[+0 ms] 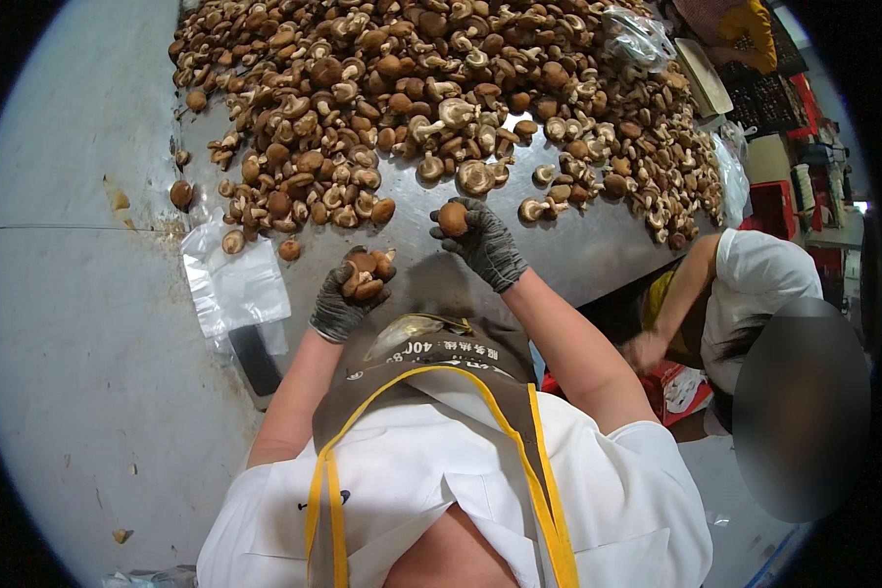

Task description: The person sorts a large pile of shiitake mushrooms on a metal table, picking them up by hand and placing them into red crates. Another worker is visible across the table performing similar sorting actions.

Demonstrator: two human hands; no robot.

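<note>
A: What is the left hand [338, 306] doing?

B: It wears a gray glove and is curled around a little bunch of brown mushrooms [366, 276]. The fingers are bent partway, so the caps poke out on top. I can't tell just how many are in there.

A: And the right hand [488, 247]?

B: It has a gray glove too. It has hold of 1 round mushroom [453, 220] near the fingertips, with the brown cap facing up. Its fingers are bent around the cap and part of the way open.

A: Where are the 2 hands?

B: Both are near the close side of the shiny metal table [578, 260], just past the brown apron [363, 382]. The right hand is a bit farther out from the body.

A: Where are the other mushrooms?

B: In a big heap [363, 98] over the far part of the table. Some lie loose near the hands.

A: What else do you see?

B: White plastic bags [235, 284] lie flat to the left, beside a dark, flat thing [255, 361]. A clear bag [640, 41] sits by the heap, far away on the right. Another person in a white top [769, 279] is on the right.
</note>
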